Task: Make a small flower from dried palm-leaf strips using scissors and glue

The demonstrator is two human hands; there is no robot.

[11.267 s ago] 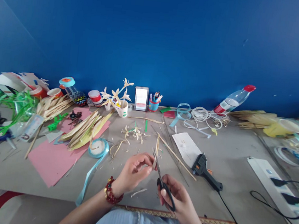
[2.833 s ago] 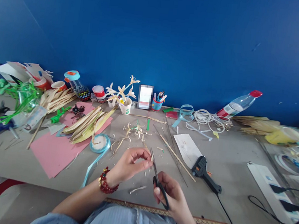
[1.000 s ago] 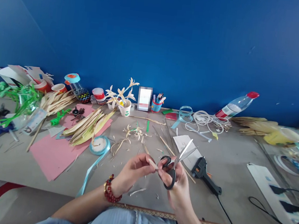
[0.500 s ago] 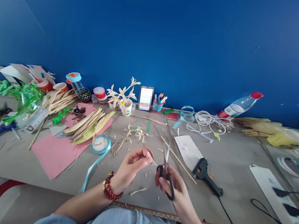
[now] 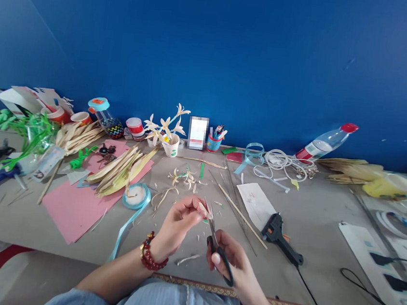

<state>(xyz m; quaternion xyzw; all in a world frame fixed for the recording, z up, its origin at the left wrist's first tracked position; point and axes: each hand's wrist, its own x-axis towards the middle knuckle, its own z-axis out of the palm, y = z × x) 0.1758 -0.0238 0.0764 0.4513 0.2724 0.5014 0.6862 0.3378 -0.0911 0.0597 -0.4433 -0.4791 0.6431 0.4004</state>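
My left hand [image 5: 183,221], with a red bead bracelet at its wrist, pinches a small pale husk piece [image 5: 203,209] between thumb and fingers. My right hand [image 5: 231,257] holds black-handled scissors [image 5: 221,255] by the loops. The scissor blades point up and to the left and reach the pale piece at my left fingertips. Whether they touch it is too small to tell. Beyond my hands lie pale husk flowers [image 5: 185,176] and thin curled strips [image 5: 162,199] on the grey table [image 5: 310,241]. Small scraps are scattered below my hands.
Left are a blue ribbon roll [image 5: 136,196], pink paper [image 5: 70,211] and a husk pile [image 5: 121,173]. A cup of husk flowers [image 5: 170,146] stands at the back. On the right lie a black glue gun [image 5: 281,238], a white card [image 5: 254,204] and a power strip [image 5: 366,266].
The scissors have tilted left, bringing their blades to the piece in my left hand. My right hand has moved slightly lower. My left hand keeps its pinch.
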